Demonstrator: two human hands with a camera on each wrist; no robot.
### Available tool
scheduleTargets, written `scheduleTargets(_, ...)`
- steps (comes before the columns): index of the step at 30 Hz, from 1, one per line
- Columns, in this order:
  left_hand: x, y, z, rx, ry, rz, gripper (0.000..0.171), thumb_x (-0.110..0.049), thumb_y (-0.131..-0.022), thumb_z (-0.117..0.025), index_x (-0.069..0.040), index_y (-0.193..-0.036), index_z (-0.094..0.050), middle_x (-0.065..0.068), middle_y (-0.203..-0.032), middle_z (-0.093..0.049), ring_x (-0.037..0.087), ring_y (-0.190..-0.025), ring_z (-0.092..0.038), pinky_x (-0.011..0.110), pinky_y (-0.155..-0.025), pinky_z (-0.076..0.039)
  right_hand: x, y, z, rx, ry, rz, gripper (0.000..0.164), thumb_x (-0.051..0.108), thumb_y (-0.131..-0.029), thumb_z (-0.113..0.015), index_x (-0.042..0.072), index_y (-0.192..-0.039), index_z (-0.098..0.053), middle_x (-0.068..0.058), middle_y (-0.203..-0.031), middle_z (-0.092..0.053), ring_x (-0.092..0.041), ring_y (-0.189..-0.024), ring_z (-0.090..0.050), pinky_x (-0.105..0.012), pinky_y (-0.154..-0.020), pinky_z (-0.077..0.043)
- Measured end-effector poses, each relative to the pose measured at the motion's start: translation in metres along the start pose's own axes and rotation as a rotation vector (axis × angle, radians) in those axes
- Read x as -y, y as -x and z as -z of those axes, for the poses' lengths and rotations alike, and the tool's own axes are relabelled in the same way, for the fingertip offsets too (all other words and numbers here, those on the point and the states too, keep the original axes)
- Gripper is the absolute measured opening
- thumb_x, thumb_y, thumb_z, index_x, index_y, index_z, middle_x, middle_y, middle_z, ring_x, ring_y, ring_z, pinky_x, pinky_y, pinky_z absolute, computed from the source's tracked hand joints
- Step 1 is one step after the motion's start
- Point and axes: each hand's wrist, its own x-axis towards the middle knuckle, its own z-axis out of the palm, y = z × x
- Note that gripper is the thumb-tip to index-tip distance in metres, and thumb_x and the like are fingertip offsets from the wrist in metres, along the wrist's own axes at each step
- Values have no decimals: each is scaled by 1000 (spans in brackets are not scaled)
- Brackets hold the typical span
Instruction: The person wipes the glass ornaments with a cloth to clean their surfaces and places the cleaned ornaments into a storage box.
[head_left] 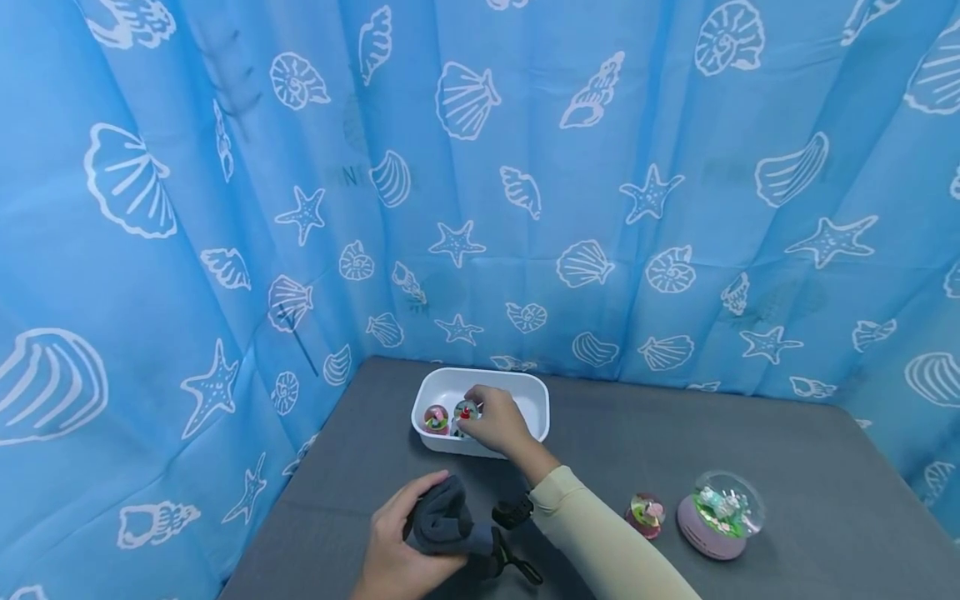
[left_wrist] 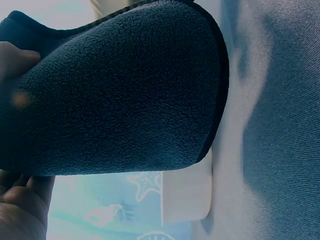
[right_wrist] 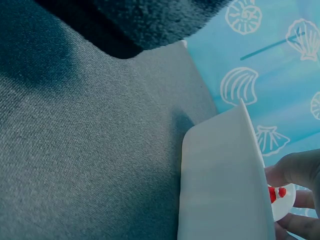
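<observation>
My right hand (head_left: pixel 501 421) reaches into a white rectangular tub (head_left: pixel 536 408) and grips a small snow globe (head_left: pixel 465 410) with a red figure inside. In the right wrist view, thumb and fingers close around this globe (right_wrist: pixel 283 202) just past the tub's rim. Beside it in the tub, to the left, sits another small snow globe (head_left: pixel 436 419) with a pink and green inside. My left hand (head_left: pixel 397 537) holds a rolled dark grey fleece cloth (head_left: pixel 442 521) above the table, in front of the tub. Dark edging borders the cloth (left_wrist: pixel 135 95) in the left wrist view.
To the right of my right forearm, a small pink-based snow globe (head_left: pixel 646 514) stands on the grey table (head_left: pixel 817 492). Next to it is a larger snow globe (head_left: pixel 722 512) on a mauve base. A blue curtain (head_left: pixel 525 225) with white shell prints hangs behind and at the left.
</observation>
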Motion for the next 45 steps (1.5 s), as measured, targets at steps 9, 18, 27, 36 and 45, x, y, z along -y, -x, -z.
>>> scheduleTargets(9, 2, 1, 1, 4, -8, 20, 85, -7, -68, -99, -26, -142, -62, -6, -127, -73, 10, -106, -73, 33, -92, -64, -5, -4, -7, 25, -4, -44, 36, 19, -89, -84, 4, -121, -75, -13, -118, -76, -28, -105, -71, -47, -91, -62)
scheduleTargets(18, 4, 1, -1, -20, -18, -18, 84, -7, -67, -100, -24, -141, -63, -6, -125, -74, 11, -105, -73, 32, -90, -64, -8, -5, -11, 42, -17, -54, 38, 17, -89, -86, 2, -122, -74, -15, -118, -76, -31, -107, -71, -48, -91, -61)
scheduleTargets(27, 5, 2, -1, -25, -11, -29, 84, -6, -66, -100, -24, -140, -63, -5, -125, -74, 11, -105, -74, 30, -91, -64, -9, -5, -13, 44, -25, -58, 38, 17, -88, -86, 3, -122, -75, -14, -118, -76, -31, -107, -71, -48, -91, -62)
scheduleTargets(36, 7, 3, -3, -19, -5, -44, 86, -4, -66, -99, -21, -142, -62, -3, -125, -74, 13, -106, -74, 31, -93, -64, -8, -6, -13, 62, -50, -84, 37, 16, -88, -86, 3, -122, -75, -13, -119, -76, -29, -106, -71, -48, -92, -61)
scheduleTargets(45, 4, 3, -2, -13, 3, -9, 85, -4, -67, -99, -22, -141, -63, -3, -125, -74, 12, -105, -74, 32, -92, -64, -10, -7, -12, 89, -71, -74, 38, 16, -89, -86, 3, -123, -74, -14, -119, -76, -30, -106, -70, -46, -90, -61)
